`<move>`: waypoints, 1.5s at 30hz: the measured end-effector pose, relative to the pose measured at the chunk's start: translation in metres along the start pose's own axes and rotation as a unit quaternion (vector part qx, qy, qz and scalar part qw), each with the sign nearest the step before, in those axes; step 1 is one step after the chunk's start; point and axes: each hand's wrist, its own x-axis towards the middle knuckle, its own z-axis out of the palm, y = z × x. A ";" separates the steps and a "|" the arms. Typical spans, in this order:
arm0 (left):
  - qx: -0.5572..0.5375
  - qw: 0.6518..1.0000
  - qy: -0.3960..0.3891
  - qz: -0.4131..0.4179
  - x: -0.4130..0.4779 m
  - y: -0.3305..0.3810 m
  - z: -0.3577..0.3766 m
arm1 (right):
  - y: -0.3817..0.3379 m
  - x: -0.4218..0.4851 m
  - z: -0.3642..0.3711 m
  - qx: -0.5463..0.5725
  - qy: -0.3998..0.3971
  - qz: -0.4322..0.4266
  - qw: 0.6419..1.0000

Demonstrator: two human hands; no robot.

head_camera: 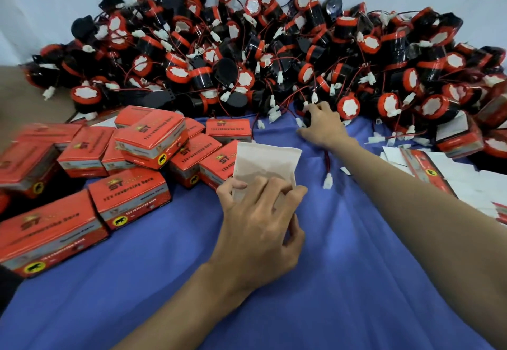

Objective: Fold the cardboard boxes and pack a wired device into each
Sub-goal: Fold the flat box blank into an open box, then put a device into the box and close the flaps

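My left hand [260, 220] grips an unfolded cardboard box [264, 167] in the middle of the blue cloth, its pale inner side facing up. Farther back, my right hand [322, 127] reaches to the front edge of a big heap of wired devices [247, 56], black cylinders with red caps, thin wires and white plugs. Its fingers curl around a dark device [308, 116] at the heap's edge, mostly hidden by the hand. A loose wire with a white plug [327, 181] lies under my right forearm.
Several closed red boxes [129, 198] are piled on the left of the blue cloth [343, 267]. Flat unfolded box blanks [428, 168] lie in a stack at the right. A pale wall stands behind the heap.
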 end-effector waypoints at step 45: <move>-0.385 0.904 0.083 -0.165 -0.005 0.014 -0.006 | -0.010 -0.240 -0.044 0.221 0.004 -0.361 0.906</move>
